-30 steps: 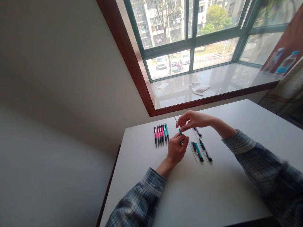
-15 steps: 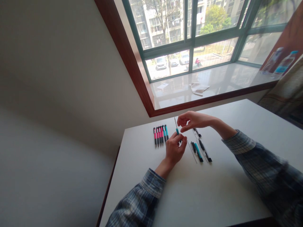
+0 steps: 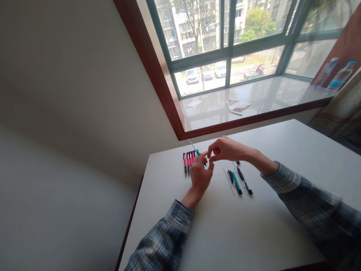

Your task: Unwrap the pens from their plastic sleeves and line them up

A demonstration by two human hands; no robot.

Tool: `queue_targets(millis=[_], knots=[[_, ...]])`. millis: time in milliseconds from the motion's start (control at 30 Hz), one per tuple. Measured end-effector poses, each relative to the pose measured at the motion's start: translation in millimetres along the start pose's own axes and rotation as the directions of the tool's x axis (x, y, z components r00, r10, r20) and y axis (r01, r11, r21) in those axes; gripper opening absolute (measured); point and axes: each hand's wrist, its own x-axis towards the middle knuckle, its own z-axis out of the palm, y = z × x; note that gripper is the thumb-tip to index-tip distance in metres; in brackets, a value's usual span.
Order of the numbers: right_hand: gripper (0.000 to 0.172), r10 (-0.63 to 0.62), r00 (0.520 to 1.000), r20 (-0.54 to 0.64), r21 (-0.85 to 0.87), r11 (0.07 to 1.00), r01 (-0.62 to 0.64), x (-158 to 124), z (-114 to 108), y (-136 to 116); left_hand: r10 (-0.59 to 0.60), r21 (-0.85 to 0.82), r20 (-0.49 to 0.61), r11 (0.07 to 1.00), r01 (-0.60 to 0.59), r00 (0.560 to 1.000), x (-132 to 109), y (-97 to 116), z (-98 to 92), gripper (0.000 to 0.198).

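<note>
My left hand (image 3: 200,176) is closed round a teal pen barrel (image 3: 197,152). A thin pen refill (image 3: 191,143) sticks out of its far end, tilted up and to the left. Thumb and forefinger of my right hand (image 3: 228,149) are pinched together at the left fingertips; anything between them is too small to make out. Beyond the left hand lies a row of pink and teal pens (image 3: 185,164), partly covered by it. To the right are loose parts: a teal barrel (image 3: 236,180), a black grip (image 3: 231,176), a refill (image 3: 229,183) and a black clip piece (image 3: 249,191).
The white table (image 3: 225,229) meets the wall below a windowsill with a dark red wooden edge (image 3: 248,117). A crumpled paper (image 3: 238,107) lies on the sill, and a plastic bottle (image 3: 342,77) stands at its right end.
Both hands have shifted left, and the barrel with its refill has tipped from near upright to leaning left. My right fingers have closed into a pinch against the left hand.
</note>
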Motion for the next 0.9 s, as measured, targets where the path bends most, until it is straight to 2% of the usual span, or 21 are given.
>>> queue_targets(millis=[233, 433, 533, 700, 800, 900], knots=[[0.009, -0.054, 0.995, -0.081, 0.052, 0.997, 0.058, 6, 20, -6, -0.005, -0.037, -0.06, 0.999, 0.003, 0.998, 9, 2, -1.4, 0.022], [0.01, -0.019, 0.992, -0.122, 0.136, 0.99, 0.035, 7, 31, -7, -0.028, -0.054, -0.068, 0.998, 0.024, 0.997, 10, 3, -1.9, 0.022], [0.007, -0.009, 0.994, -0.109, 0.172, 0.985, 0.028, 6, 25, -3, -0.053, -0.059, -0.05, 0.997, 0.05, 0.997, 7, 0, -1.4, 0.022], [0.027, -0.013, 0.999, -0.038, 0.3, 0.954, 0.024, 1, -1, 17, -0.106, -0.056, -0.027, 0.993, 0.105, 0.994, 0, -6, 0.5, 0.02], [0.033, 0.0, 0.997, -0.08, 0.402, 0.915, 0.032, -4, -17, 29, -0.072, -0.068, 0.045, 0.995, 0.075, 0.996, -6, -4, 0.6, 0.015], [0.033, 0.026, 0.989, -0.149, 0.461, 0.886, 0.046, -10, -30, 33, 0.021, -0.082, 0.153, 0.997, -0.008, 0.988, -13, -1, 0.2, 0.013]])
